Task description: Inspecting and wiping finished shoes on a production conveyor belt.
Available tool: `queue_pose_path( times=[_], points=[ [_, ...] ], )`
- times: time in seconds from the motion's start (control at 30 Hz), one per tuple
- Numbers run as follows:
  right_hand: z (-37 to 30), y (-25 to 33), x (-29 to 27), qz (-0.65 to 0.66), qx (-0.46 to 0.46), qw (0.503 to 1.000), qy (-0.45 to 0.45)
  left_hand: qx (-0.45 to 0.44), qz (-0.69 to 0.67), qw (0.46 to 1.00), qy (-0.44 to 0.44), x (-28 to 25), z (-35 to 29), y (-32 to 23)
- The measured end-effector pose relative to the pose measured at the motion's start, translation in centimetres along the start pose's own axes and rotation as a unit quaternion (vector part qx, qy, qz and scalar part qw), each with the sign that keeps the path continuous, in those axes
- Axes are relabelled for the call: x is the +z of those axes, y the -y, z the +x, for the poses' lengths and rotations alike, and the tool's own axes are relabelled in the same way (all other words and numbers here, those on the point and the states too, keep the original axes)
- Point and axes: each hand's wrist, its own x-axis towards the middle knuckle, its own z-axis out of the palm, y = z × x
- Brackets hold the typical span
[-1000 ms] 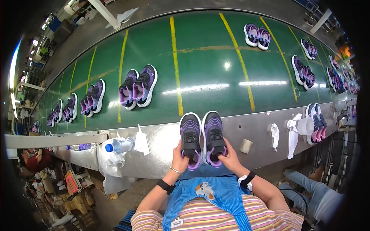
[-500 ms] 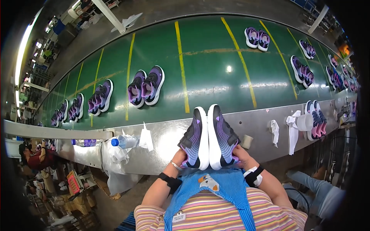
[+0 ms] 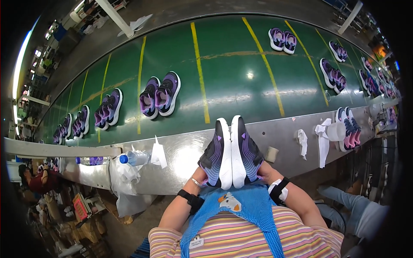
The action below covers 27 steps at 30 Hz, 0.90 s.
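Observation:
In front of my apron I hold a pair of black and purple sneakers, toes pointing away from me and white soles turned together. My left hand is closed around the heel end of the left sneaker. My right hand grips the heel end of the right sneaker the same way. Most of my fingers are hidden behind or inside the shoes. Both sneakers are above the near edge of the metal ledge.
Beyond the ledge lies a green conveyor belt with yellow lines, carrying several sneaker pairs. Left on the ledge are a bottle and white paper. To the right are a beige block, white cloth strips and pink-lined shoes.
The belt, ledge and their items have shifted slightly left in view. The two held sneakers stay together in nearly the same place, tilted a little differently. Both hands keep their grip.

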Motion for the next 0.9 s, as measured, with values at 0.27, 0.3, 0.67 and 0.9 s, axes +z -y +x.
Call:
queue_pose_path(
  times=[0.27, 0.3, 0.67, 0.9],
  points=[
    [1.4, -0.7, -2.2, -0.018, -0.017, 0.999, 0.023, 0.055, 0.125, 0.991, 0.011, -0.9, -0.7, -1.1],
    [1.7, -1.0, -2.5, -0.021, -0.017, 0.999, 0.026, 0.062, 0.139, 0.988, 0.01, -1.3, -1.1, -1.2],
    [0.3, -0.6, -4.2, -0.197, -0.185, 0.96, 0.064, 0.208, 0.258, 0.944, 0.005, -2.4, -5.1, -3.6],
    [-1.4, 0.2, -2.3, -0.344, -0.311, 0.886, 0.003, 0.401, 0.527, 0.743, -0.1, -2.2, -7.5, -5.7]
  ],
)
